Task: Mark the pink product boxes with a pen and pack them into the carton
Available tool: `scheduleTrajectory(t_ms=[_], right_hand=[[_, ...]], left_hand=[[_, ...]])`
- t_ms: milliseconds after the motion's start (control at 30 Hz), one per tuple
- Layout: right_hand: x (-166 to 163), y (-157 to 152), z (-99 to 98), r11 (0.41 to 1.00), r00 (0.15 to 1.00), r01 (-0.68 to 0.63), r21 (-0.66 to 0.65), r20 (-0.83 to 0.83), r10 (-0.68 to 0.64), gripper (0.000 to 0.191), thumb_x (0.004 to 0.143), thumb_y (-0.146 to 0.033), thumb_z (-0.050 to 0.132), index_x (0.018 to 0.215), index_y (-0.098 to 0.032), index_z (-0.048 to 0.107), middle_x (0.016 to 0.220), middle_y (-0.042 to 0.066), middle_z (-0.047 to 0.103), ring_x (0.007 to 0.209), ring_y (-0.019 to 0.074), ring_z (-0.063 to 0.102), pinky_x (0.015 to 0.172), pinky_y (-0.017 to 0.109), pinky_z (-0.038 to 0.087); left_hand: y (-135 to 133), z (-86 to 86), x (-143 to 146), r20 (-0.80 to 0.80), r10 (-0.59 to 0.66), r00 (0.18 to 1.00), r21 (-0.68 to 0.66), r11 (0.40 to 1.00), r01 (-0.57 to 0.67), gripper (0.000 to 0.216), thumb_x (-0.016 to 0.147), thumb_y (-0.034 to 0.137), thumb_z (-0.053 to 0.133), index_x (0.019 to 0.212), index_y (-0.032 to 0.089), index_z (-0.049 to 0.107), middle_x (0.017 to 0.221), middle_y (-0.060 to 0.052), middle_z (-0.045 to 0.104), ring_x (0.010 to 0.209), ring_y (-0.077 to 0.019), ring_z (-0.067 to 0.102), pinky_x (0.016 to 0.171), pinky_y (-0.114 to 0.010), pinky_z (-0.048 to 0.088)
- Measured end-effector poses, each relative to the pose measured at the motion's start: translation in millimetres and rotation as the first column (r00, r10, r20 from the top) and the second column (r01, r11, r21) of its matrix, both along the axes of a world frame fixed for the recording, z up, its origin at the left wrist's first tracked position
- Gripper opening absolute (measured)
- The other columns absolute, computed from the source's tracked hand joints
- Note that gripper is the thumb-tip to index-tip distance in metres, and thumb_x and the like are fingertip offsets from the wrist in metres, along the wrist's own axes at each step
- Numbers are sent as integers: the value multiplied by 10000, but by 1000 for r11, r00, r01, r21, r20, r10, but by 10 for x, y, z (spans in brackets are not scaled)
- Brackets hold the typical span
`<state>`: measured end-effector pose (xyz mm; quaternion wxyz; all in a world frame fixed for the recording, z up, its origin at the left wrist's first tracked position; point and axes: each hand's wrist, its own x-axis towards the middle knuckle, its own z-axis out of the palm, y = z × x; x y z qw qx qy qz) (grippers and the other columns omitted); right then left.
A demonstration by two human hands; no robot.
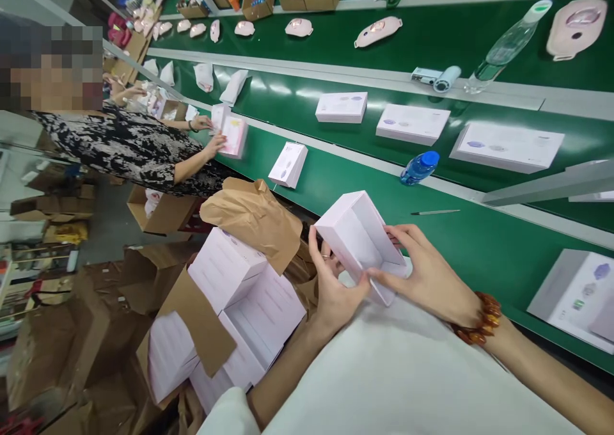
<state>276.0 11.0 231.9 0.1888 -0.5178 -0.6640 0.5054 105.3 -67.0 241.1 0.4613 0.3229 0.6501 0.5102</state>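
An open white box (357, 237) with its hollow side toward me is held between both hands at the near edge of the green conveyor belt (364, 185). My left hand (330, 288) grips its lower left edge, thumb up along the side. My right hand (429, 275), with an amber bead bracelet on the wrist, holds its right side, fingers curled onto the rim.
A cardboard carton (192, 307) of stacked white boxes (225, 265) sits at my left with brown paper (254, 217) over it. Closed white boxes (412, 123), a blue bottle (418, 167), a pen (434, 212) and pink devices (378, 31) lie on the belts. Another person (119, 147) handles a box (233, 135) farther up.
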Motion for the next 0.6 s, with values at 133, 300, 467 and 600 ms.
scheduleTrajectory(t_ms=[133, 300, 467, 600], right_hand=[[19, -47, -78, 997, 997, 72, 32, 25, -73, 873, 793, -864, 767, 1370, -220, 644, 1331, 167, 661, 1132, 363, 745, 958, 543, 676], [28, -73, -122, 995, 996, 85, 52, -15, -84, 855, 799, -851, 785, 1349, -213, 642, 1321, 168, 654, 1101, 350, 741, 933, 540, 672], [-42, -167, -111, 982, 992, 106, 155, 54, -115, 817, 776, -704, 839, 1359, -185, 597, 1297, 185, 630, 1103, 367, 708, 891, 543, 662], [-102, -169, -96, 990, 990, 105, 95, 80, -112, 813, 745, -622, 847, 1376, -180, 587, 1330, 191, 618, 1154, 376, 701, 895, 529, 666]], left_hand=[[-1, 22, -14, 6, -77, 997, -7, 997, 77, 1372, 772, 258, 924, 1754, 436, -18, 1754, -181, 446, 1364, -307, 684, 1072, -456, 623], [-5, 77, -18, 34, -67, 997, -41, 997, 68, 1418, 730, 154, 909, 1780, 406, -9, 1747, -181, 467, 1427, -336, 645, 1138, -456, 570], [-8, 99, -12, 92, -85, 992, -21, 996, 87, 1477, 686, 150, 945, 1782, 396, -14, 1765, -195, 435, 1432, -367, 627, 1162, -487, 548], [-43, 75, -14, 53, -121, 991, -17, 992, 122, 1445, 741, 171, 923, 1767, 399, -68, 1787, -209, 381, 1439, -355, 615, 1164, -475, 543]])
